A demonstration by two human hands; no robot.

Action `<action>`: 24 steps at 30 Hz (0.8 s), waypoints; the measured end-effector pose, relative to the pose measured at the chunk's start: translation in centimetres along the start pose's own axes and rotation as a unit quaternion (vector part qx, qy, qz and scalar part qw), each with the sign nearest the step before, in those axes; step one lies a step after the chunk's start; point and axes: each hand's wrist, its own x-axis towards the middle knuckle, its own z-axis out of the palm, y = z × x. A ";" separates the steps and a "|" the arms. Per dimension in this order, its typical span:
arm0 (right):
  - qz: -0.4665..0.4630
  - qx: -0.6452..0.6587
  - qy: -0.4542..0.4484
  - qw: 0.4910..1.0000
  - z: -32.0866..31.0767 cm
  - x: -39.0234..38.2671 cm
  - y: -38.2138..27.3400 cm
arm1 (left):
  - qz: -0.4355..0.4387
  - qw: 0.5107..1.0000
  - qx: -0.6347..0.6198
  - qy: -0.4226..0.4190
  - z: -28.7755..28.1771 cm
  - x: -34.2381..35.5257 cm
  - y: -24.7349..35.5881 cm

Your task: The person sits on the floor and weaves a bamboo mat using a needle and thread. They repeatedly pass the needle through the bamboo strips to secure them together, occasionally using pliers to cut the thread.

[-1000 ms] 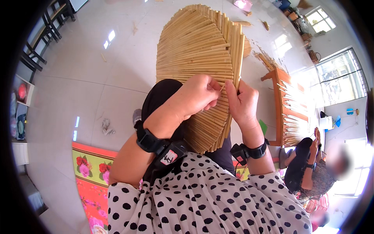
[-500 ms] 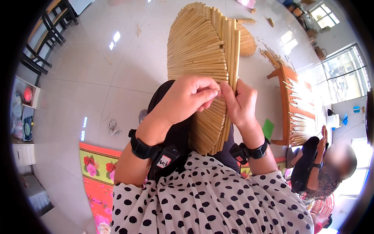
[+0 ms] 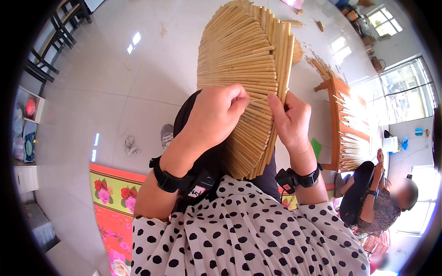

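A rounded mat of straw-coloured stalks (image 3: 235, 55) rests on my lap, tilted up and away from me. Along its right side, longer stalks (image 3: 284, 60) form a raised edge. My right hand (image 3: 293, 120) grips that edge, thumb on the near face and fingers behind it. Over the mat's middle, my left hand (image 3: 215, 112) is closed in a pinch on a thin pale thread (image 3: 258, 100), which runs across toward my right thumb. The left fingertips are partly hidden by the hand itself.
On the right, a wooden bench (image 3: 336, 124) carries rows of pale stalks (image 3: 353, 147). Beside it sits another person (image 3: 377, 202). Loose stalks (image 3: 322, 66) lie on the floor beyond. A flowered mat (image 3: 113, 202) spreads at lower left, and dark chairs (image 3: 55, 34) stand far left.
My left hand has drawn back leftward, away from my right thumb, with the thread stretched between them. The stalk mat and my right hand have shifted slightly right.
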 end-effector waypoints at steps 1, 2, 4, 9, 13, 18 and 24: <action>0.000 -0.005 0.002 1.000 0.0 0.0 0.0 | 0.000 0.999 0.033 -0.029 -0.1 -0.2 -0.1; 0.003 -0.012 0.004 1.000 0.0 -0.1 0.1 | 0.001 0.996 0.073 -0.055 -0.1 -0.4 -0.3; -0.012 -0.017 0.011 1.000 0.1 -0.2 0.1 | -0.035 0.995 0.022 -0.086 0.1 -0.6 -0.5; 0.008 -0.034 0.001 0.999 0.0 -0.8 -0.1 | -0.062 0.990 -0.093 -0.090 0.4 -0.8 -0.7; 0.009 -0.062 -0.007 0.998 0.0 -1.7 -0.4 | -0.183 0.906 -0.357 -0.132 0.1 -0.7 0.6; -0.035 -0.118 0.025 0.992 0.3 -1.8 -0.4 | -0.186 0.868 -0.438 -0.141 -0.3 -1.5 5.2; 0.028 -0.129 0.031 0.991 0.0 -1.2 -0.6 | -0.092 0.911 -0.396 -0.071 -3.9 -2.7 7.7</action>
